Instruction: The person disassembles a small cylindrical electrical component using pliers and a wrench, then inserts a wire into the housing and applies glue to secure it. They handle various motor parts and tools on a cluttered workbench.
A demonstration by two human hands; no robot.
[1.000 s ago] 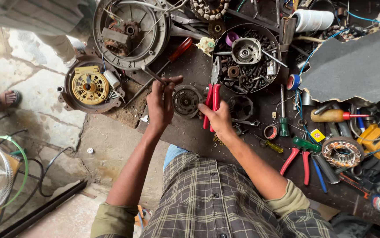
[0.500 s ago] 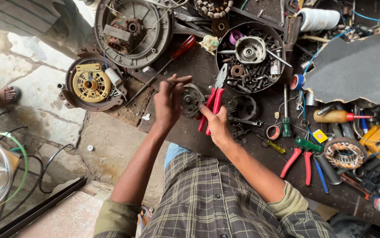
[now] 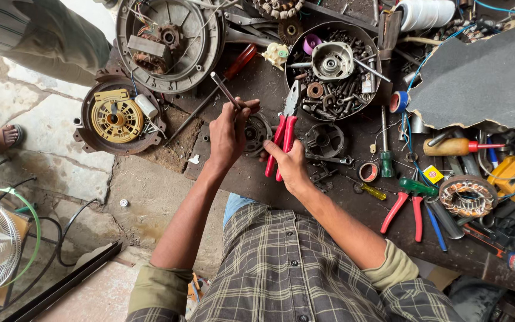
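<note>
A dark, grimy desk (image 3: 257,179) carries metal clutter. At far left lies a big round grey motor housing (image 3: 168,42); near it, on the left, a rusty round plate with a yellow plastic core (image 3: 116,116). Far centre, a round tray (image 3: 332,71) holds bolts and a pale bearing cap. A grey sheet (image 3: 484,77) covers the far right. The left hand (image 3: 229,134) is closed around a thin steel rod (image 3: 226,92), over a small dark round rotor (image 3: 257,132). The right hand (image 3: 290,164) grips red-handled pliers (image 3: 282,137), jaws pointing far. Spare red pliers (image 3: 404,209) lie right. Left, below the desk, is cracked stone floor (image 3: 42,173).
</note>
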